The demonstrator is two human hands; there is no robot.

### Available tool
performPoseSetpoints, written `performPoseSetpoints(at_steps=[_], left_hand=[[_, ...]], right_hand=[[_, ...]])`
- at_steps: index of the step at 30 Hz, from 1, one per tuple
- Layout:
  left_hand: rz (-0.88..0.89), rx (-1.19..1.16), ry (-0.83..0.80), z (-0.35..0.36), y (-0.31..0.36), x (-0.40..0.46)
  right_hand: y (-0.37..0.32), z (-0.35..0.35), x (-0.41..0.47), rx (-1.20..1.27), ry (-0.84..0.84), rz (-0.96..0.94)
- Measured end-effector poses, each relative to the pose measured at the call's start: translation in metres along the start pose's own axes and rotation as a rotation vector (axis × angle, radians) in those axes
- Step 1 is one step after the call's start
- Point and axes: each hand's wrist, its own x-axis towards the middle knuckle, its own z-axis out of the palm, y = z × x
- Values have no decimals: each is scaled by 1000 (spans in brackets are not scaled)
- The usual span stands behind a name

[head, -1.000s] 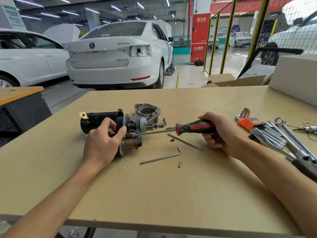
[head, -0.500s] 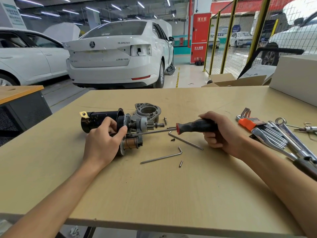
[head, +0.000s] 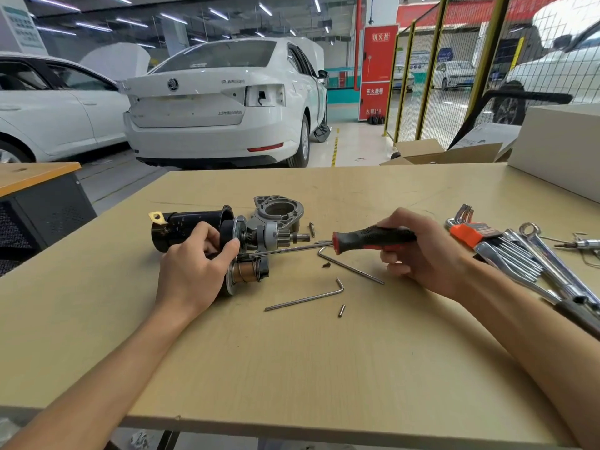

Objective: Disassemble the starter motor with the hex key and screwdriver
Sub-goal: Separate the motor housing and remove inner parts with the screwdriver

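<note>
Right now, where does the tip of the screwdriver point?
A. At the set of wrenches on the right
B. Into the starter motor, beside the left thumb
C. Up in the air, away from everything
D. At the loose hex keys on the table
B: the right hand grips the screwdriver, and its shaft runs left to the starter motor, ending beside the thumb of the left hand.

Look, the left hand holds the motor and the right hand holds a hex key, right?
Not quite. The head view shows the right hand holding a screwdriver, not a hex key. Two hex keys lie loose on the table. The left hand does hold the motor.
</note>
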Motion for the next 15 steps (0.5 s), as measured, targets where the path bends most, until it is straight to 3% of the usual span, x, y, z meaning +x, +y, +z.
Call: performPoseSetpoints(at_steps=[3,9,15], left_hand=[[6,6,2,1,-1,0],[15,9,7,1,-2,1],[21,14,11,2,-4,1]], right_hand=[[1,1,1,56,-21,4],[3,0,3,-169,36,55],[4,5,7,55,170,11]])
